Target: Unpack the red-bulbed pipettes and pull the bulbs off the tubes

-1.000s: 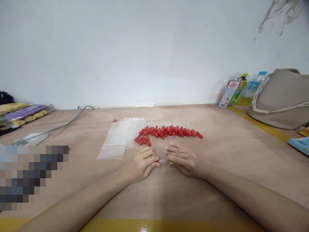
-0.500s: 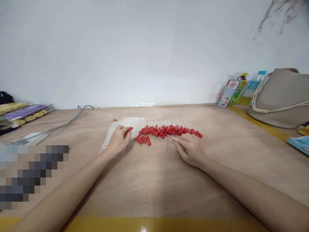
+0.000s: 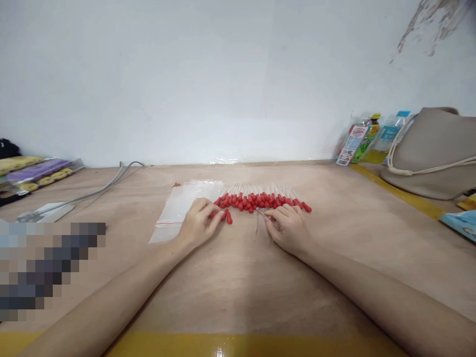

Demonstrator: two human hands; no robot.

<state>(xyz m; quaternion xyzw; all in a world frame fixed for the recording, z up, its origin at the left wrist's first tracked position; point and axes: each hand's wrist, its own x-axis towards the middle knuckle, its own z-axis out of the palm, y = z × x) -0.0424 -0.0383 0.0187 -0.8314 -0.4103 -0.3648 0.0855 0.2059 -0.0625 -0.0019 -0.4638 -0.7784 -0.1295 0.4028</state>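
Observation:
My left hand point(image 3: 199, 222) is closed, thumb and fingertips pinched at a small group of loose red rubber dropper bulbs point(image 3: 229, 218). Its fingers partly cover that group. My right hand point(image 3: 290, 227) is closed around a few thin clear tubes point(image 3: 256, 227), whose ends stick out to the left of the fingers. Just beyond both hands lies a long row of droppers with red bulbs point(image 3: 256, 200), bulbs toward me and pale stems toward the wall. Beside my left hand, clear zip bags point(image 3: 173, 210) lie flat, partly covered by the hand.
A grey cable point(image 3: 100, 191) runs across the left of the wooden table point(image 3: 230, 287). Purple and yellow packs point(image 3: 39, 171) lie at far left. At back right stand a carton point(image 3: 351, 144), bottles point(image 3: 388, 139) and a beige bag point(image 3: 435, 153). Yellow tape point(image 3: 186, 343) marks the front edge.
My left hand has moved right, from over the zip bags with red in its fingers to the small group of bulbs. My right hand stays nearly in place, its fingers drawn in closer.

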